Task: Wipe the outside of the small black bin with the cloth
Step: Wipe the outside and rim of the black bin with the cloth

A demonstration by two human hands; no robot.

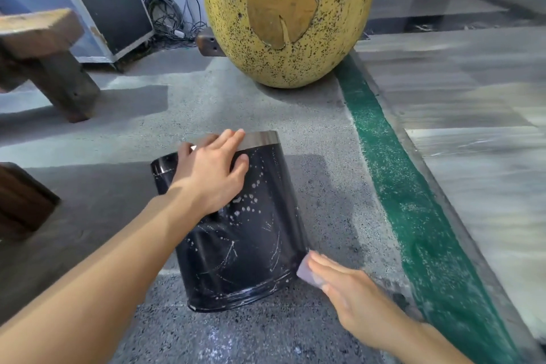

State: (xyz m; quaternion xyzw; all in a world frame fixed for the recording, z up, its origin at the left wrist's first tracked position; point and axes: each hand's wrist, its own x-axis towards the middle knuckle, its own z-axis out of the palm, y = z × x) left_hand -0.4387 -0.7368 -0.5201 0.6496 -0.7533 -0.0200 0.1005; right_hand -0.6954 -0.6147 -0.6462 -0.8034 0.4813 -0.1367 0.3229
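The small black bin point(254, 245) lies tipped over on the grey floor, its silver rim pointing away from me and its base toward me. White droplets and streaks cover its side. My left hand point(209, 174) rests flat on the upper side near the rim, fingers over the silver band. My right hand point(348, 287) presses a pale lilac cloth point(307, 272) against the bin's lower right edge, close to the base. Most of the cloth is hidden under my fingers.
A large yellow speckled egg-shaped sculpture point(286, 15) stands just beyond the bin. A green floor stripe point(393, 174) runs along the right. Wooden bench legs point(56, 74) stand at the left, with a black flight case point(112, 0) and tangled cables point(168, 18) behind.
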